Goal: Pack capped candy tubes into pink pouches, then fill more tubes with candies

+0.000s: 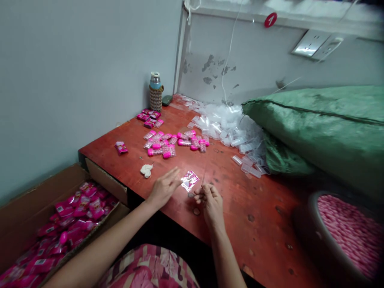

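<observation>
Head view: the left hand [163, 187] is open, palm down, its fingers extended at the left edge of a shiny pink-and-white wrapper [190, 181] lying flat on the red desk [240, 200]; contact with the wrapper cannot be told. The right hand [212, 202] is just to the right of the wrapper, fingers curled, thumb and index close together; whether anything is pinched between them cannot be told. Beyond the wrapper, a loose group of clear tubes with pink caps [169, 151] lies on the desk, pink contents visible. A single pink packet [121, 147] is apart to their left, with a white crumpled lump [146, 171] nearer the left hand. More pink packets [151, 123] lie in front of a bottle in a woven holder [155, 98], upright near the wall. Clear empty tubes [237, 161] are heaped at the back right, beside a large green sack [327, 120]. At right front, a dark round container [309, 228] holds many small pink pellets [349, 232]. At lower left, beside the desk, an open cardboard box [105, 182] contains a pile of filled packets [72, 212].
</observation>
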### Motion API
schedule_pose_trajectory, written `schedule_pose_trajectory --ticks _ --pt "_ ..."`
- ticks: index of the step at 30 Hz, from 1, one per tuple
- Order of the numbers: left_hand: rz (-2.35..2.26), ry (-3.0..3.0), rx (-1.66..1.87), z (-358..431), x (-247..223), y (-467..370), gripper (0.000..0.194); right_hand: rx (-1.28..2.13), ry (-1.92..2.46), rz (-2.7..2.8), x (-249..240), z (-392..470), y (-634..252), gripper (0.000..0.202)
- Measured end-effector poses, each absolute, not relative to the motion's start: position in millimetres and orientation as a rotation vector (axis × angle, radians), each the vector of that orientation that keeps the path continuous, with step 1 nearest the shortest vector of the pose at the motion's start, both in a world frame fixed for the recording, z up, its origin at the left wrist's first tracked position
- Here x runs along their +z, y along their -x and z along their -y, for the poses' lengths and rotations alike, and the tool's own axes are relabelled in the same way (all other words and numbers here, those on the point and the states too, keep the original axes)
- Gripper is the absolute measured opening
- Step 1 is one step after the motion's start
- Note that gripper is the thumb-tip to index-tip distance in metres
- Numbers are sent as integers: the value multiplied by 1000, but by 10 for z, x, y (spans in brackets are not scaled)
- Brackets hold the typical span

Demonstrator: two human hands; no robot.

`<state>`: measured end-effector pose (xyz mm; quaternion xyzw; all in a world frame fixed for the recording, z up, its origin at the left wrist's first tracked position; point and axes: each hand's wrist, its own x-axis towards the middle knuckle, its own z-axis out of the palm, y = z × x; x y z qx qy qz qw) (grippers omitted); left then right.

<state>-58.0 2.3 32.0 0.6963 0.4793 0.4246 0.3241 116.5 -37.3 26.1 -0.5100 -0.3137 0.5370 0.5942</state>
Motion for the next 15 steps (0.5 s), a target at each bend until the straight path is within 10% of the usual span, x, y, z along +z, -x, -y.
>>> schedule_pose_trajectory --ticks 15 --pt "-1124 -2279 1088 -277 -50 185 23 998 1308 830 138 231 -1153 31"
